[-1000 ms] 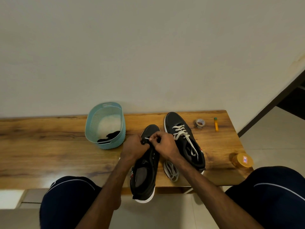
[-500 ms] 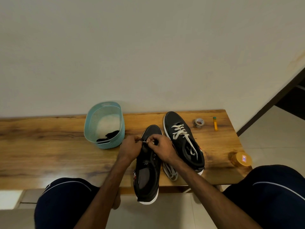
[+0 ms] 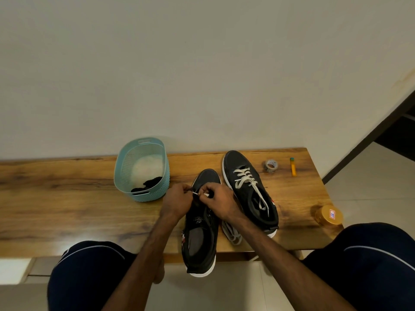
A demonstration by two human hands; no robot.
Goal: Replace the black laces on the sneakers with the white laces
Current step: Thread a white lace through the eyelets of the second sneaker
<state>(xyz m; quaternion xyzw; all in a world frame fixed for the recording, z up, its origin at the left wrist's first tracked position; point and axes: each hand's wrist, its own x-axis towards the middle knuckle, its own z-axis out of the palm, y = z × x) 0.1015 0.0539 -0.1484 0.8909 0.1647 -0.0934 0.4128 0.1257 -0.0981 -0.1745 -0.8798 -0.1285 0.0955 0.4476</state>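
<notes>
Wooden table [image 3: 67, 209] stands against a plain wall. On it, the near black unlaced sneaker [image 3: 202, 239] overhangs the front edge. Fingers of left hand [image 3: 177, 202] and right hand [image 3: 219, 202] pinch a thin white lace [image 3: 195, 193] over its toe eyelets. Second black sneaker [image 3: 249, 194], just beside, is white-laced. Black laces [image 3: 147, 185] lie in the teal plastic basket [image 3: 143, 196].

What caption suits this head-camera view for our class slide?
Left hand and right hand pinch a white lace over the unlaced sneaker; the other sneaker beside it is already laced white.
</notes>
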